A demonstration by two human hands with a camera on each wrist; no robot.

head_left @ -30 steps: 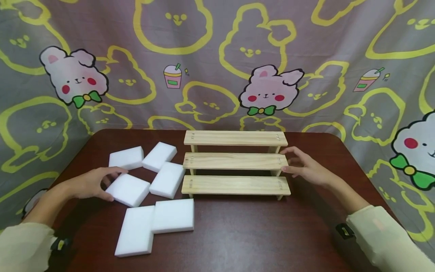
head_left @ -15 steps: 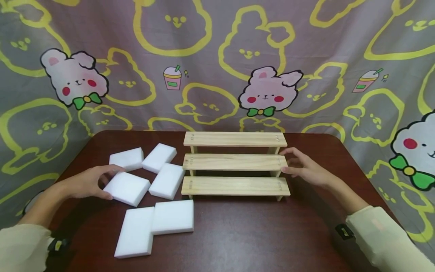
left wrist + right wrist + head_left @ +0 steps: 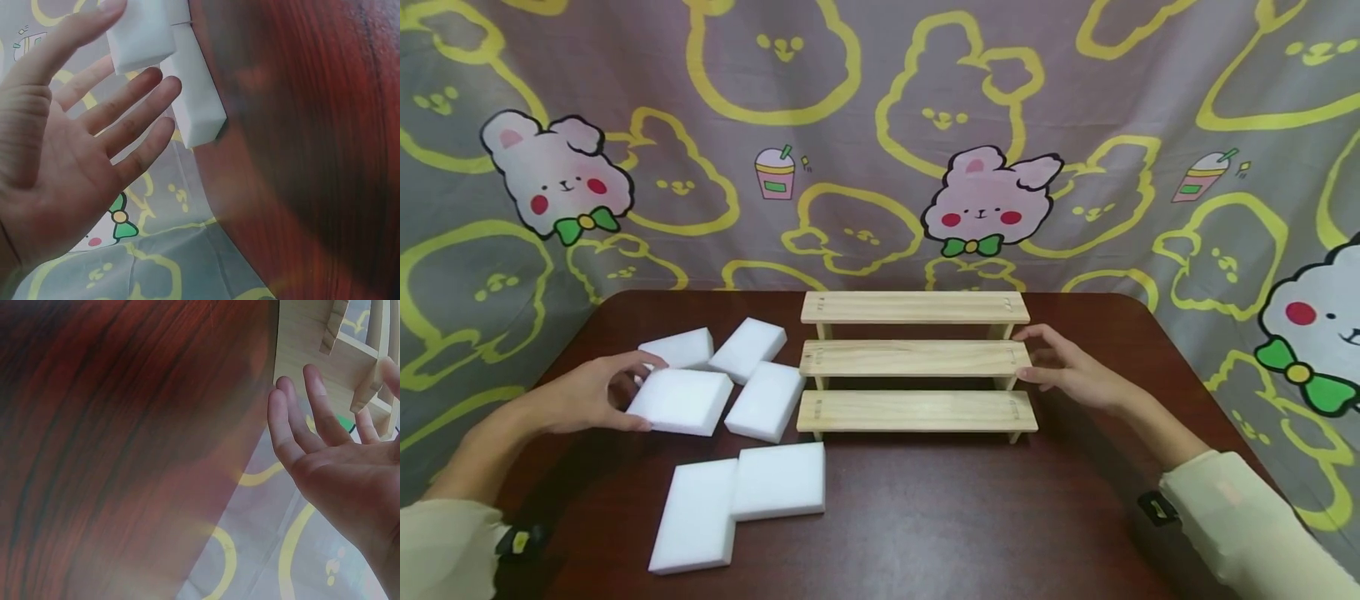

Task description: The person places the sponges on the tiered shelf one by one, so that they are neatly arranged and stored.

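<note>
A white foam sponge block (image 3: 679, 398) is pinched by my left hand (image 3: 593, 392) at its left end. In the left wrist view my thumb lies on the block (image 3: 142, 36), and the last three fingers are spread away from it. A three-step pale wooden display rack (image 3: 913, 358) stands right of the blocks. At its right end, my right hand (image 3: 1066, 371) holds the middle step, thumb at the front edge and index finger at the back. The right wrist view shows the right hand's (image 3: 340, 447) other fingers extended beside the rack's side (image 3: 350, 353).
Behind the held block lie three more white blocks, including one left (image 3: 679, 348) and one near the rack (image 3: 765, 400). Two others (image 3: 781, 479) touch each other at the front. All rest on the dark red table (image 3: 962, 517). A patterned curtain (image 3: 865, 167) hangs behind.
The left hand's block has turned and its near edge has tilted up, now facing the front more squarely. The right hand and rack keep their places; the head view has shifted slightly.
</note>
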